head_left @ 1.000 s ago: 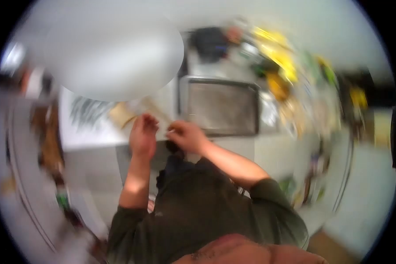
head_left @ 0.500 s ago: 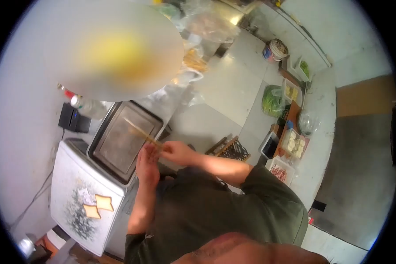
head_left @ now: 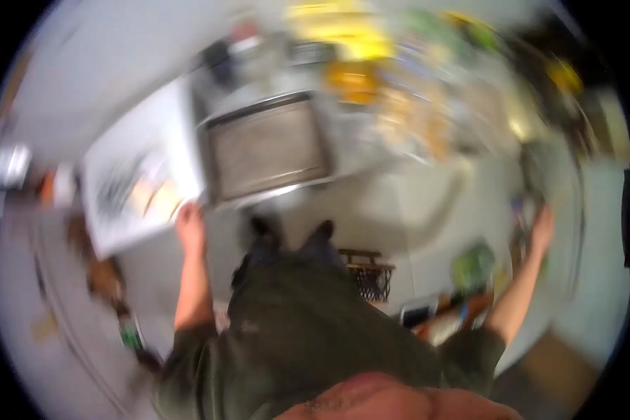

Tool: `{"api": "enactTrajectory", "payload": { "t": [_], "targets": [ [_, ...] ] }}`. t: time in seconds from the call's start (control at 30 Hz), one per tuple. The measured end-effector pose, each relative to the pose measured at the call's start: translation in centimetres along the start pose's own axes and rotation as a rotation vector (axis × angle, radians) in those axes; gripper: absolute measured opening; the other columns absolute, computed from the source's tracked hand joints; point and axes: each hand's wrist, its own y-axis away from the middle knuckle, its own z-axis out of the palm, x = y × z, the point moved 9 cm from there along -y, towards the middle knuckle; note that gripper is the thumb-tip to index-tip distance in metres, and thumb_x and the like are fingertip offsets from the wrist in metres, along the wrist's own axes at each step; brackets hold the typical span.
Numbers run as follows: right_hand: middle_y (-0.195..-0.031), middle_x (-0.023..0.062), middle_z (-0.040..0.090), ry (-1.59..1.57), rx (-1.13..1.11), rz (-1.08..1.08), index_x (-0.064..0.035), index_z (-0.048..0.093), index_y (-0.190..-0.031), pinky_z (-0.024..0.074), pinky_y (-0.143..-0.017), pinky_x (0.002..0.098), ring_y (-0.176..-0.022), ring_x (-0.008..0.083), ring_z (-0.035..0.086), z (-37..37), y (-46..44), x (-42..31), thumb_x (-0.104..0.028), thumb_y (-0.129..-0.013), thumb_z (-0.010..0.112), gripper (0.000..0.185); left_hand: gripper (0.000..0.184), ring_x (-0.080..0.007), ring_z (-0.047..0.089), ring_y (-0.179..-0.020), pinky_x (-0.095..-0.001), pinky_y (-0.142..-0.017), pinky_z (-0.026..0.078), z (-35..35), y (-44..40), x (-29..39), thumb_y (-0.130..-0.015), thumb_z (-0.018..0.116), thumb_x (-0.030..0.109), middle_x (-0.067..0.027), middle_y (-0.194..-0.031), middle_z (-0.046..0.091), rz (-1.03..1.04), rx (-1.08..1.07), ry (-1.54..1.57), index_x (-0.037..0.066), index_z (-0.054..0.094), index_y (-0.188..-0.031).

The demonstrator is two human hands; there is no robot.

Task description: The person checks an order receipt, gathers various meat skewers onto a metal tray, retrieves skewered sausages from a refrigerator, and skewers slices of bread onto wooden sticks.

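My left hand point(head_left: 190, 218) is at the front right corner of the white table point(head_left: 112, 227), close beside two bread slices point(head_left: 155, 199). Its fingers look drawn together, and blur hides whether anything is between them. Far out to the right, my right hand point(head_left: 542, 227) reaches over the side counter's far part, near some small blurred items. Its fingers are too smeared to read. Between my arms, the metal baking tray point(head_left: 269, 148) lies on its surface, touched by neither hand.
Yellow packages point(head_left: 343, 31) and plastic bags point(head_left: 406, 115) lie behind and right of the tray. A dark basket point(head_left: 369, 274) stands on the floor by my feet. A green bag point(head_left: 473, 266) sits near the right counter.
My hands, together near the tray half a second ago, are now wide apart, the left by the bread and the right far right. The view has swung back toward the white table.
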Motion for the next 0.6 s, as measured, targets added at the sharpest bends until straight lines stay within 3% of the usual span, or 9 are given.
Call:
{"api": "enactTrajectory", "payload": {
  "t": [0.03,0.07,0.1,0.2,0.27,0.37,0.43,0.5,0.6],
  "targets": [
    [-0.108,0.0114,0.048,-0.418,-0.153,0.187,-0.0039,0.049,-0.129,0.0384,-0.078,0.0321,-0.095,0.0227,0.046,0.2,-0.6,-6.5,-0.025,-0.094,0.048,0.041,0.03,-0.0158,0.056,-0.088,-0.0298,-0.08,0.045,-3.8,-2.0,-2.9,-0.092,0.056,0.025,-0.0065,-0.094,0.062,0.008,0.069,-0.183,-0.002,0.06,-0.105],
    [-0.087,0.0031,0.045,-0.977,-0.198,0.476,-0.0052,0.049,-0.13,0.0342,-0.06,0.0243,-0.073,0.0122,0.041,-0.4,-1.3,-14.1,-0.025,-0.096,0.047,0.04,0.031,-0.0164,0.055,-0.083,-0.0307,-0.078,0.045,-6.6,-1.3,-1.7,-0.091,0.058,0.027,-0.0078,-0.09,0.063,0.059,0.235,-0.27,-0.002,0.061,-0.101],
    [-0.067,-0.0051,0.041,-1.328,-0.155,0.78,-0.0064,0.049,-0.131,0.03,-0.042,0.0164,-0.051,0.0017,0.035,-1.2,-1.6,-22.0,-0.026,-0.098,0.047,0.039,0.032,-0.0162,0.056,-0.081,-0.0308,-0.077,0.046,-9.1,-1.5,-2.2,-0.089,0.059,0.028,-0.0087,-0.087,0.063,0.062,0.28,-0.253,-0.002,0.062,-0.098],
    [-0.065,-0.0068,0.041,-1.502,-0.44,0.686,-0.0062,0.05,-0.131,0.0296,-0.042,0.0163,-0.05,0.0014,0.035,2.6,1.7,-39.1,-0.025,-0.097,0.047,0.038,0.032,-0.0164,0.057,-0.08,-0.0307,-0.075,0.046,-16.3,-3.1,-5.9,-0.085,0.062,0.029,-0.0096,-0.086,0.064,-0.095,0.445,-0.231,-0.002,0.062,-0.095],
    [-0.064,-0.0069,0.04,-1.567,-0.709,0.614,-0.005,0.055,-0.125,0.0275,-0.042,0.0179,-0.05,0.0019,0.035,0.3,3.7,-51.0,-0.028,-0.097,0.048,0.037,0.033,-0.0182,0.059,-0.081,-0.0316,-0.075,0.047,-18.9,-5.1,-7.5,-0.083,0.064,0.029,-0.0115,-0.086,0.065,-0.188,0.474,-0.197,-0.003,0.062,-0.095],
    [-0.064,-0.0044,0.041,-1.641,-1.071,0.462,-0.0019,0.058,-0.115,0.0271,-0.043,0.0202,-0.051,0.0042,0.035,-5.1,6.4,-65.8,-0.035,-0.097,0.046,0.04,0.042,-0.0258,0.062,-0.082,-0.0364,-0.076,0.048,-21.9,-10.9,-6.3,-0.079,0.066,0.035,-0.0166,-0.091,0.066,-0.06,0.552,-0.34,-0.004,0.063,-0.095],
    [-0.062,-0.003,0.043,-1.701,-1.181,0.381,0.0014,0.057,-0.114,0.0289,-0.045,0.0219,-0.051,0.0059,0.037,-7.9,8.3,-72.4,-0.029,-0.098,0.042,0.037,0.054,-0.0339,0.063,-0.09,-0.0413,-0.081,0.048,-22.4,-14.8,-5.0,-0.076,0.065,0.046,-0.0214,-0.097,0.066,-0.099,0.494,-0.518,-0.003,0.064,-0.098],
    [-0.06,-0.0016,0.045,-1.676,-1.205,0.11,0.0014,0.054,-0.117,0.0302,-0.045,0.0212,-0.05,0.0063,0.04,-10.4,9.3,-77.4,-0.025,-0.099,0.042,0.034,0.06,-0.0351,0.063,-0.095,-0.043,-0.083,0.048,-22.2,-18.1,-4.0,-0.073,0.065,0.052,-0.0216,-0.1,0.065,-0.166,0.438,-0.656,-0.002,0.064,-0.101],
    [-0.063,-0.0001,0.049,-1.68,-1.264,0.146,-0.0021,0.054,-0.105,0.0343,-0.047,0.0226,-0.051,0.0072,0.042,-12.5,10.6,-81.8,-0.024,-0.099,0.043,0.025,0.076,-0.0345,0.06,-0.105,-0.0427,-0.089,0.047,-21.7,-20.6,-3.9,-0.069,0.063,0.063,-0.0206,-0.109,0.063,-0.316,0.341,-0.829,0.001,0.062,-0.111]
  ]
}}
